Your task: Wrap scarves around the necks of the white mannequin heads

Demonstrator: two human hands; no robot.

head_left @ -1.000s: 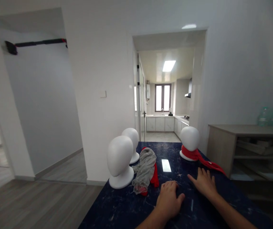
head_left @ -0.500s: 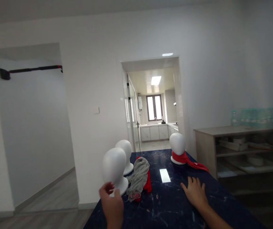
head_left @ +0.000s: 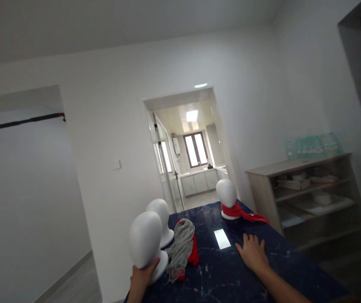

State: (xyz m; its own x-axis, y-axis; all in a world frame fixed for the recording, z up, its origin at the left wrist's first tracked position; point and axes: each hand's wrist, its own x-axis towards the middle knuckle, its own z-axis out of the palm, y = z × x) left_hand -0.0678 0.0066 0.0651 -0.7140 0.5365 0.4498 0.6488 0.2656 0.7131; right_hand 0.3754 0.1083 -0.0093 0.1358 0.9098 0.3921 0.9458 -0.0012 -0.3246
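At the table's left side, my left hand (head_left: 142, 275) is wrapped round the neck of the nearest white mannequin head (head_left: 145, 237), its thumb showing at the front and the other fingers hidden behind. A second mannequin head (head_left: 160, 216) stands just beyond it. To the right of these lie a crumpled grey scarf (head_left: 182, 244) and red cloth (head_left: 193, 254) partly under it. My right hand (head_left: 253, 251) rests palm down on the dark blue marbled table (head_left: 218, 273), fingers spread, holding nothing. Farther off, a third mannequin head (head_left: 226, 192) wears a red scarf (head_left: 234, 210) round its neck, one end trailing right.
A wooden shelf unit (head_left: 259, 185) stands right of the table, with several plastic bottles (head_left: 314, 146) on top and trays and boxes inside. A doorway behind the table opens on a kitchen (head_left: 199, 181). A bright light reflection lies on the tabletop.
My left hand has gone from beside the nearest mannequin head to a hold on its neck. My right hand stays flat on the table. The camera view has tilted and turned right.
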